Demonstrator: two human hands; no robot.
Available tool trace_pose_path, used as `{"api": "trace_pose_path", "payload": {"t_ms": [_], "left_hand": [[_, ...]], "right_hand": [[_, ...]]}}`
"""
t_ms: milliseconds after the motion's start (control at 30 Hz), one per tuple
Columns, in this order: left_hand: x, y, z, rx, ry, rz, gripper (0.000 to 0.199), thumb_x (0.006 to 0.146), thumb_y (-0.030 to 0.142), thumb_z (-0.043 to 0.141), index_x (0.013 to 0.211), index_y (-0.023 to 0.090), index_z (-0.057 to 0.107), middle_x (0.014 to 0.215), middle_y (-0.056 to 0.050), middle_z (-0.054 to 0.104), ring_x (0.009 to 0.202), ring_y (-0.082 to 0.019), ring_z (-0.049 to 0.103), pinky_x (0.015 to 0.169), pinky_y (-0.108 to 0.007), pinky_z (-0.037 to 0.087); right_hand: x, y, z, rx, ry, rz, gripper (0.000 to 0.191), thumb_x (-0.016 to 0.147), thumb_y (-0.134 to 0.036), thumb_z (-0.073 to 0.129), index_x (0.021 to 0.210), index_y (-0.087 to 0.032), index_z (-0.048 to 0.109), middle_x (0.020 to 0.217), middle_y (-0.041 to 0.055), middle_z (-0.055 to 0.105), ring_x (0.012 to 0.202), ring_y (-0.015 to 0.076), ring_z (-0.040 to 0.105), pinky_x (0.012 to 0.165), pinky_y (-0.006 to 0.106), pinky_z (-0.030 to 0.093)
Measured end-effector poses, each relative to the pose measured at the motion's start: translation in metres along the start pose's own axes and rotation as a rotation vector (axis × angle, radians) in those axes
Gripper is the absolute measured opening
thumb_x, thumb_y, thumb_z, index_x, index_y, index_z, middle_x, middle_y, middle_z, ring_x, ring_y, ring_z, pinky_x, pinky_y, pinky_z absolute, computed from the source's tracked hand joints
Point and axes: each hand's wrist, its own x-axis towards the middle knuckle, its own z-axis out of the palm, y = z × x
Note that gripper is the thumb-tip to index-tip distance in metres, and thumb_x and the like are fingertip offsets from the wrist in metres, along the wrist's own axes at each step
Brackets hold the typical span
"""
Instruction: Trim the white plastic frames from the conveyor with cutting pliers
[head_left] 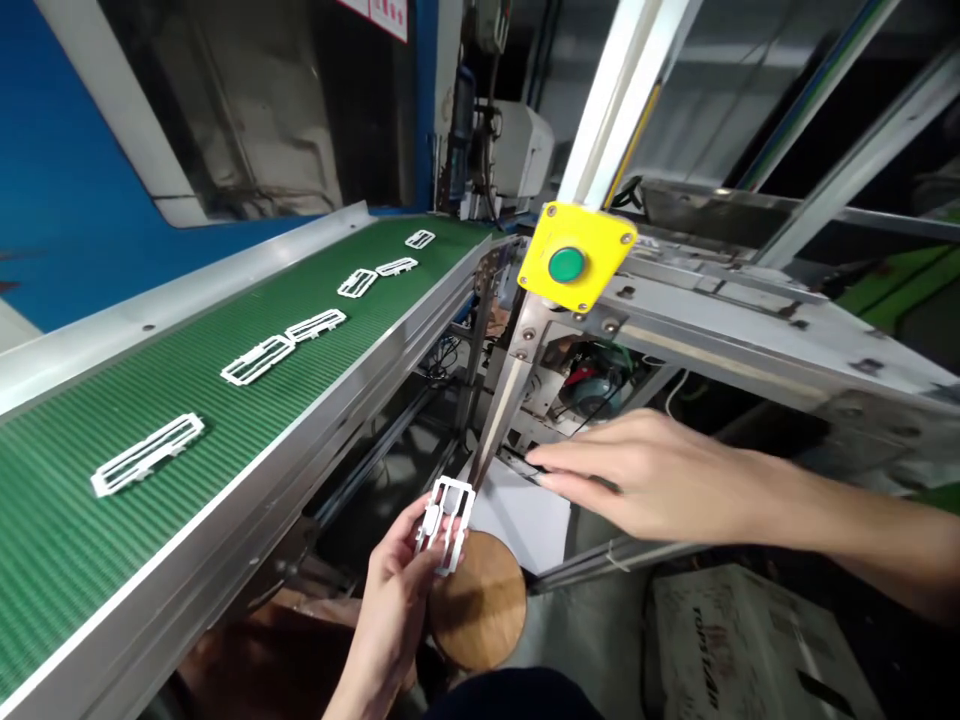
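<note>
A thin white plastic frame (463,528), rectangular with long slots and a small block on one side, stands tilted upright above a round wooden stool (484,615). The left hand (401,570) grips its lower part between thumb and fingers, the forearm rising from below. The right hand (637,470) reaches in from the right, palm down, its fingers extended and loosely parted. Similar white pieces (257,360) lie along the green belt (217,440) at left.
</note>
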Motion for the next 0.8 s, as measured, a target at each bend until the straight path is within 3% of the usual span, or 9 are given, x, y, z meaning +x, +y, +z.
{"api": "trace_pose_path", "payload": {"t_ms": [67,133,233,333,500,567,667,800], "left_hand": [[-0.003,0.006,0.008,-0.016,-0.035,-0.024,0.061,0.062,0.02,0.076,0.119,0.014,0.055,0.093,-0.012,0.068,0.085,-0.026,0.065,0.071,-0.03,0.052],[-0.005,0.013,0.014,-0.049,-0.073,-0.077,0.055,0.063,0.015,0.074,0.116,0.013,0.057,0.091,-0.011,0.068,0.083,-0.025,0.065,0.069,-0.029,0.052],[-0.004,0.021,0.017,-0.121,-0.132,-0.159,0.047,0.064,0.006,0.068,0.11,0.014,0.059,0.086,-0.009,0.067,0.079,-0.023,0.065,0.067,-0.029,0.053],[0.001,0.024,0.019,-0.234,-0.14,-0.168,0.041,0.067,0.003,0.064,0.106,0.015,0.06,0.09,-0.009,0.067,0.086,-0.023,0.065,0.077,-0.031,0.052],[0.005,0.021,0.034,-0.403,-0.265,-0.083,0.023,0.085,0.014,0.054,0.106,0.017,0.062,0.118,-0.011,0.06,0.115,-0.024,0.052,0.092,-0.034,0.046],[0.005,0.017,0.041,-0.435,-0.296,-0.033,0.022,0.087,0.016,0.052,0.106,0.017,0.064,0.124,-0.01,0.057,0.121,-0.025,0.046,0.094,-0.035,0.045],[0.006,0.012,0.05,-0.464,-0.307,0.027,0.02,0.083,0.017,0.057,0.1,0.018,0.068,0.128,-0.009,0.055,0.124,-0.029,0.042,0.097,-0.037,0.044],[0.015,0.006,0.06,-0.438,-0.291,-0.042,0.016,0.078,0.026,0.063,0.09,0.02,0.073,0.122,-0.008,0.06,0.123,-0.03,0.044,0.101,-0.039,0.04]], "right_hand": [[0.012,0.004,0.026,-0.036,-0.092,-0.024,0.022,0.087,-0.033,0.051,0.093,-0.023,0.07,0.079,0.0028,0.07,0.075,0.017,0.065,0.068,0.024,0.047],[0.018,0.011,0.036,-0.055,-0.137,-0.046,0.025,0.089,-0.03,0.047,0.097,-0.022,0.069,0.084,0.0032,0.07,0.078,0.0159,0.065,0.07,0.024,0.047],[0.017,0.014,0.042,-0.057,-0.121,-0.071,0.026,0.091,-0.028,0.045,0.1,-0.02,0.067,0.091,0.0043,0.069,0.081,0.0153,0.064,0.072,0.025,0.048],[0.011,0.011,0.056,-0.021,-0.067,-0.093,0.027,0.092,-0.029,0.044,0.1,-0.019,0.066,0.093,0.0053,0.068,0.081,0.0153,0.063,0.075,0.027,0.05],[0.003,0.007,0.11,0.15,0.205,-0.143,0.042,0.08,-0.039,0.063,0.115,-0.018,0.059,0.115,0.0119,0.059,0.108,0.0243,0.054,0.093,0.04,0.047],[0.002,0.003,0.131,0.313,0.343,-0.033,0.045,0.079,-0.036,0.064,0.12,-0.023,0.055,0.12,0.0112,0.056,0.111,0.0249,0.053,0.093,0.041,0.047],[0.006,-0.007,0.151,0.742,0.528,0.232,0.045,0.08,-0.032,0.062,0.123,-0.028,0.048,0.117,0.008,0.059,0.103,0.0219,0.059,0.085,0.037,0.052],[0.02,-0.017,0.161,1.155,0.652,0.364,0.032,0.075,-0.039,0.066,0.102,-0.022,0.061,0.101,0.0072,0.065,0.097,0.0231,0.062,0.087,0.038,0.051]]}}
